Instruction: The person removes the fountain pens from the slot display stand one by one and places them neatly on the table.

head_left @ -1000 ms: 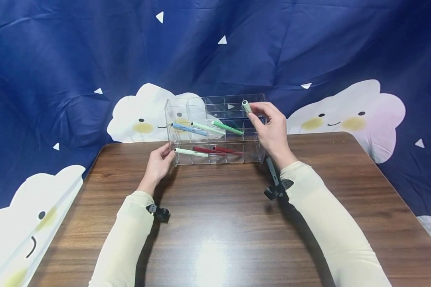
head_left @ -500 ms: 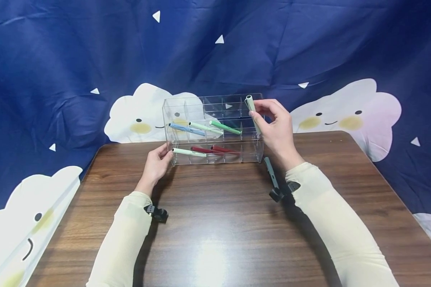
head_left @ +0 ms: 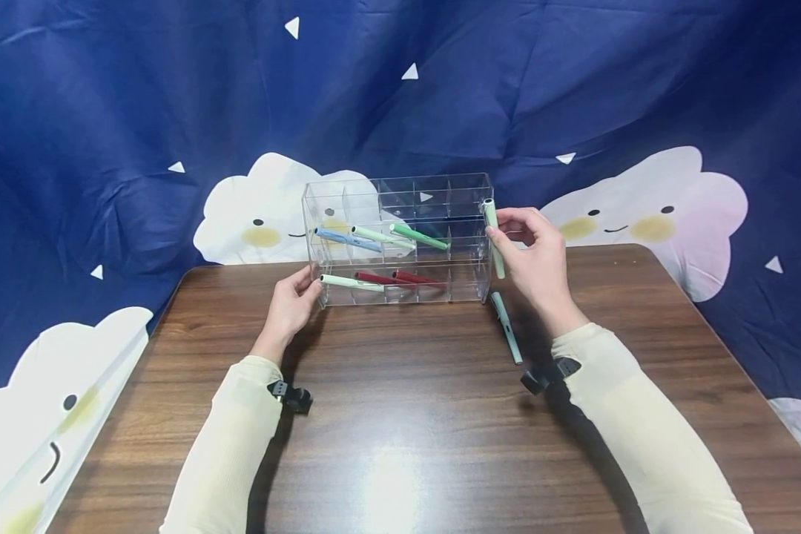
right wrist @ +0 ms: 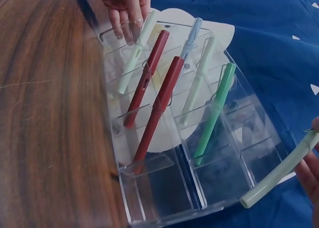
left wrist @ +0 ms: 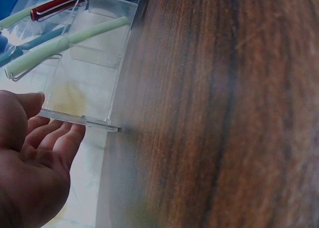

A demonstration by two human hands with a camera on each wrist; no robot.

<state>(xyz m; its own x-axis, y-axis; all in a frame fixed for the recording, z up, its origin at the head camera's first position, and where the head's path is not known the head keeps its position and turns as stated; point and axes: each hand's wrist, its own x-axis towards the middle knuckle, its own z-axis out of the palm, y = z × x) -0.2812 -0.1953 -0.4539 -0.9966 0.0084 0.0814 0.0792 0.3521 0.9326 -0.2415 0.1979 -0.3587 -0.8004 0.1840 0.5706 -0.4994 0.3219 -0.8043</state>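
A clear acrylic pen rack (head_left: pixel 469 261) stands on the table, divided into compartments. At its left side my left hand (head_left: pixel 287 310) holds the side wall, thumb in front and fingers behind it in the left wrist view. My right hand (head_left: pixel 539 265) pinches a pale green pen (head_left: pixel 492 230), clip end up, just beyond the rack's right side. A blue pen (head_left: pixel 347 239), a pale green one (head_left: pixel 380 236) and a green one (head_left: pixel 420 236) lie in the middle row. Below them are a pale mint pen (head_left: pixel 350 282) and two dark red pens (right wrist: pixel 158 101).
A grey-teal pen (head_left: pixel 507 328) lies on the brown wooden table (head_left: pixel 400 386), right of the rack and below my right hand. Behind the table hangs a blue curtain (head_left: pixel 347 89) with white clouds. A small black camera sits at each wrist.
My right hand has moved right and a little down with the pale green pen, from in front of the rack's top right to beside it. The left hand stays on the rack.
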